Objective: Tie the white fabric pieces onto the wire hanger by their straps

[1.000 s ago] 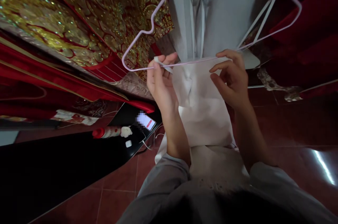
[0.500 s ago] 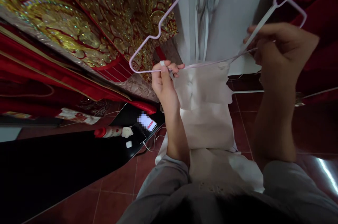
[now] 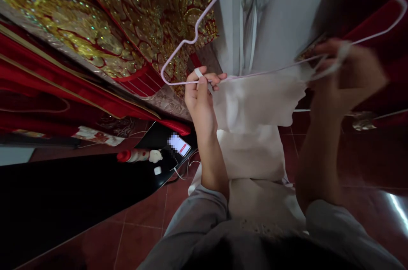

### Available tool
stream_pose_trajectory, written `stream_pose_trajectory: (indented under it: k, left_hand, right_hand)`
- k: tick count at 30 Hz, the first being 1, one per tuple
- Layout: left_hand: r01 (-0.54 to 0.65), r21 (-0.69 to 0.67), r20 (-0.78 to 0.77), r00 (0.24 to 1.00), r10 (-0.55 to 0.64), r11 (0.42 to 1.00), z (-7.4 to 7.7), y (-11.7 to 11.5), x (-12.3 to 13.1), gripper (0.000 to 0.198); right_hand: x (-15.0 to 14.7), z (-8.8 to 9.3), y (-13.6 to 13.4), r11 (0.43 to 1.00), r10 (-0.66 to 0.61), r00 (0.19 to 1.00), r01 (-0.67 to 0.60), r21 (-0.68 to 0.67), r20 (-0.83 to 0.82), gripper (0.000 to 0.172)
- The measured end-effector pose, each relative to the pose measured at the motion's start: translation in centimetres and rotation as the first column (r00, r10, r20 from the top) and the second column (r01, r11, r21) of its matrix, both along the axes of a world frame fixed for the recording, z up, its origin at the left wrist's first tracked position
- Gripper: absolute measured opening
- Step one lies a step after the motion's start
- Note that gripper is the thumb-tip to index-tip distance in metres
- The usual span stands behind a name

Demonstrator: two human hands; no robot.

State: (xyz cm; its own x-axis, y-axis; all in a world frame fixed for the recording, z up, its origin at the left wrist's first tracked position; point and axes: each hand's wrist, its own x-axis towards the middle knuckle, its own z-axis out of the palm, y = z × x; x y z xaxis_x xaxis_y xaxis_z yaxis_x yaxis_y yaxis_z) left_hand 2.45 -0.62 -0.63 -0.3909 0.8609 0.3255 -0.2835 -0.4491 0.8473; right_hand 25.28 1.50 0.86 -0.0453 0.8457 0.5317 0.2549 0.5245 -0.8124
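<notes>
A pale pink clothes hanger (image 3: 196,28) stretches across the upper part of the view. My left hand (image 3: 204,96) is closed around its lower bar near the left corner, with a white strap loop (image 3: 199,72) over a finger. Below the bar hangs an off-white garment (image 3: 258,96), its upper edge near the bar. My right hand (image 3: 347,68), smeared by motion, is closed on another white strap (image 3: 334,65) beside the bar's right part. That strap is clear of the hanger's right notch.
Gold-sequinned red garments (image 3: 134,19) hang at the left. A black bench (image 3: 79,202) holds a lit phone (image 3: 180,144), a red-capped bottle (image 3: 132,155) and a small white case (image 3: 157,170). White door handles (image 3: 247,28) stand ahead, dark red cloth (image 3: 379,28) to the right, over a tiled floor (image 3: 140,206).
The strap in my right hand has come off the hanger's right notch and slackened. The hanger's right end has swung further right and the garment's right edge has spread outward. My left hand keeps its grip.
</notes>
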Motion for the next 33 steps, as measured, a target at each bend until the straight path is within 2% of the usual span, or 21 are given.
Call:
stream_pose_trajectory:
  k: [3,6,7,9,11,12,14,16,17,19,21,23,24,26,28,31,33]
  left_hand:
    - [-0.041,0.01,-0.043,0.998,0.041,0.999,-1.0,-0.2,0.0,0.027]
    - [-0.211,0.059,-0.102,0.971,0.216,0.976,-2.1,-0.2,-1.7,0.026]
    - [-0.299,0.098,-0.096,0.946,0.308,0.949,-2.4,-0.1,-2.5,0.022]
    - [-0.475,0.196,-0.012,0.874,0.486,0.858,-2.6,0.2,-4.2,0.018]
    - [-0.561,0.276,0.056,0.82,0.57,0.78,-2.2,0.7,-5.6,0.015]
    - [-0.549,0.3,0.039,0.824,0.565,0.78,-1.8,0.8,-6.1,0.013]
    - [-0.412,0.293,-0.093,0.886,0.455,0.863,-0.4,1.1,-6.9,0.018]
    - [-0.229,0.189,-0.212,0.94,0.267,0.955,1.5,1.2,-7.3,0.022]
    - [-0.158,0.113,-0.232,0.956,0.181,0.981,2.5,1.2,-7.4,0.022]
    - [-0.095,-0.046,-0.21,0.974,0.084,0.994,4.5,1.3,-7.5,0.021]
    - [-0.1,-0.188,-0.178,0.982,0.066,0.977,6.1,1.6,-7.5,0.02]
    - [-0.118,-0.219,-0.246,0.967,0.062,0.969,7.2,1.9,-7.5,0.017]
    - [-0.117,-0.172,-0.329,0.943,0.055,0.978,7.6,2.0,-7.5,0.014]
    - [-0.086,0.02,-0.506,0.859,0.085,0.996,7.9,2.2,-7.5,0.01]
    - [-0.051,0.224,-0.581,0.795,0.175,0.973,7.4,2.4,-7.5,0.016]
    - [-0.165,0.393,-0.42,0.843,0.336,0.905,5.1,3.0,-7.5,0.006]
    - [-0.3,0.357,-0.206,0.899,0.387,0.885,2.9,3.5,-7.3,0.025]
  right_hand:
    - [-1.0,-0.7,-1.0,0.999,-0.034,0.999,0.034,0.002,0.009,0.042]
    - [-1.4,-1.7,-1.6,0.997,-0.072,0.997,0.071,0.041,0.016,0.04]
    - [-1.5,-2.0,-1.8,0.994,-0.087,0.996,0.086,0.07,0.012,0.038]
    - [-1.6,-2.6,-2.0,0.987,-0.104,0.995,0.102,0.125,0.011,0.034]
    - [-1.7,-3.1,-2.0,0.985,-0.107,0.994,0.101,0.14,0.035,0.033]
    - [-1.7,-3.2,-2.0,0.986,-0.107,0.993,0.099,0.132,0.053,0.034]
    - [-1.7,-3.5,-1.9,0.988,-0.111,0.99,0.102,0.115,0.081,0.038]
    - [-1.5,-3.7,-1.7,0.986,-0.125,0.988,0.114,0.119,0.087,0.043]
    - [-1.5,-3.8,-1.7,0.985,-0.13,0.988,0.119,0.124,0.085,0.045]
    - [-1.4,-3.9,-1.5,0.984,-0.136,0.987,0.125,0.13,0.08,0.047]
    - [-1.4,-3.9,-1.4,0.984,-0.139,0.987,0.128,0.127,0.082,0.049]
    - [-1.5,-3.8,-1.4,0.985,-0.137,0.986,0.125,0.118,0.093,0.051]
    - [-1.6,-3.7,-1.4,0.987,-0.127,0.987,0.116,0.113,0.101,0.053]
    - [-1.9,-3.7,-1.6,0.991,-0.093,0.988,0.081,0.102,0.122,0.057]
    - [-2.3,-3.8,-1.8,0.994,-0.063,0.988,0.05,0.097,0.14,0.059]
    - [-2.7,-4.0,-2.2,0.994,-0.059,0.988,0.044,0.104,0.141,0.06]
    - [-2.9,-4.1,-2.4,0.992,-0.065,0.988,0.049,0.113,0.141,0.06]
